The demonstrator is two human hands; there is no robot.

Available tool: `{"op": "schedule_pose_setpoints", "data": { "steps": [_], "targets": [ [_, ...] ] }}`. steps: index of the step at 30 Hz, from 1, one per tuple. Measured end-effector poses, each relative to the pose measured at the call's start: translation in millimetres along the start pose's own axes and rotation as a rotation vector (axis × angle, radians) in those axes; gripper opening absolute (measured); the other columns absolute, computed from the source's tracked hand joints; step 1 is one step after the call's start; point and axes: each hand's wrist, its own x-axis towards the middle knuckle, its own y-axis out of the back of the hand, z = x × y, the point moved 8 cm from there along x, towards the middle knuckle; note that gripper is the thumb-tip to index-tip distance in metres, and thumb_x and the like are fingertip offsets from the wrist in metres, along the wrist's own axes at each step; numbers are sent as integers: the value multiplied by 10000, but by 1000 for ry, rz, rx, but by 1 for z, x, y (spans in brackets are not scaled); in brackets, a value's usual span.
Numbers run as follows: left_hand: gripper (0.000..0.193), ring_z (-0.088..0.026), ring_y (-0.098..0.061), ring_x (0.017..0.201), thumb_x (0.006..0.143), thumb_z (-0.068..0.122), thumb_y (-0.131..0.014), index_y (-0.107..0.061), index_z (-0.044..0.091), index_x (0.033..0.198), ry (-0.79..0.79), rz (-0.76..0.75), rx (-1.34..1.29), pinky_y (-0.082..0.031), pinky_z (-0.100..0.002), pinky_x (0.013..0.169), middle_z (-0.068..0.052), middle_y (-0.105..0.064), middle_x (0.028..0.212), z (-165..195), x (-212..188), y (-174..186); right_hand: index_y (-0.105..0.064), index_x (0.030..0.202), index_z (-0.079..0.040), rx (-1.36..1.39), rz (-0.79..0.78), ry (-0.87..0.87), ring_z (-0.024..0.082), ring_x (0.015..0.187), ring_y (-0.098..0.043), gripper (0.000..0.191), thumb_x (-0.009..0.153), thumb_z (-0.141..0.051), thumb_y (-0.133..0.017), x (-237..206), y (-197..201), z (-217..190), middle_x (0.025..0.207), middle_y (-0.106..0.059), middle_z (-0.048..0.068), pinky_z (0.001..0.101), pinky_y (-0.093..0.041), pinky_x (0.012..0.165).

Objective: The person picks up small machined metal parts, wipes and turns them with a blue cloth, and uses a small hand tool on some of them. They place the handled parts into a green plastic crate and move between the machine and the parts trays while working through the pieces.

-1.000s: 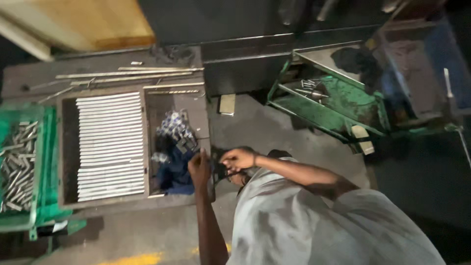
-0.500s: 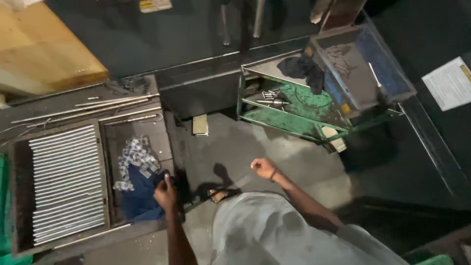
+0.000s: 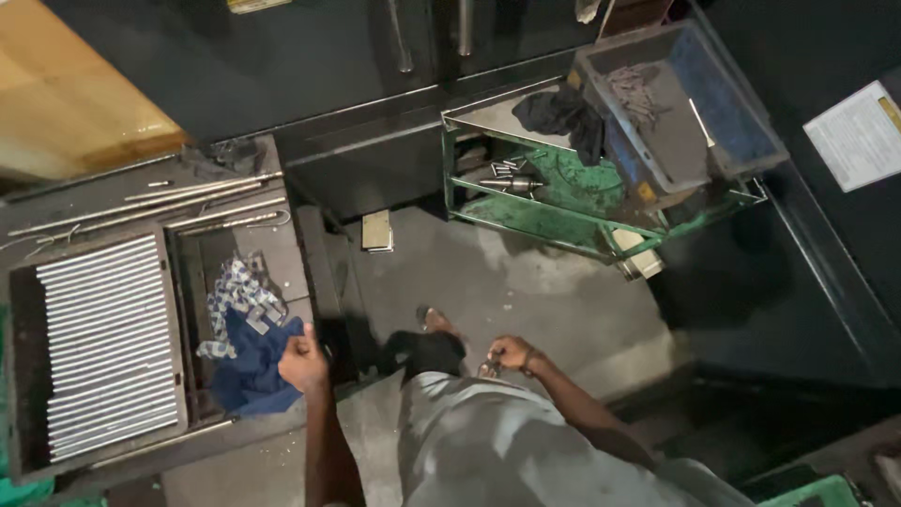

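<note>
Fingers of left hand [image 3: 302, 361] closed on blue cloth [image 3: 251, 371] in metal tray [image 3: 188, 282].

a crumpled dark blue cloth [image 3: 251, 369] lies heaped in the open metal tray compartment, partly under a blue-and-white patterned rag [image 3: 236, 291] bunched just behind it.

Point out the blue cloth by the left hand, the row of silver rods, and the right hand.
blue cloth [image 3: 251, 368]: head view, on its crumpled middle, beside the left hand [image 3: 302, 361].
silver rods [image 3: 105, 345]: head view, on the middle of the stacked row.
right hand [image 3: 511, 354]: head view, on the back of the hand.
</note>
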Motion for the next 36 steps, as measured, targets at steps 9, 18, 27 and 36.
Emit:
{"op": "schedule_pose_setpoints", "data": {
  "steps": [9,18,27,36],
  "targets": [
    [537,-287,-519,505,1019,424,-785,-608,45,682,39,-27,91,-428,-423,550,-107,-554,577,-28,18,-46,-725,887,-79,209,89,83,139,732,-686,90,885,-95,-636,83,81,-6,883,-731,35,320,-572,646],
    [493,-286,-599,548,1055,428,-720,-678,55,736,198,19,103,-470,-418,594,-123,-613,631,-51,55,-68,-541,1358,-114,-324,777,-79,473,950,-672,581,961,-532,-605,197,293,-42,1051,-722,228,573,-524,795],
    [501,-326,-671,633,985,562,-675,-718,132,731,323,87,235,-510,-453,624,-85,-673,670,-70,62,-74,-261,1639,-335,-683,875,-504,486,1340,-387,857,904,-722,-469,269,404,-58,1509,-369,321,599,-337,1061],
    [484,-337,-637,619,1003,522,-712,-696,144,701,395,231,350,-462,-465,586,-76,-651,655,-67,63,-78,-523,1457,-204,-652,878,-543,428,1334,-533,756,940,-755,-523,282,418,-32,1430,-583,218,538,-437,1078]
  ]
}}
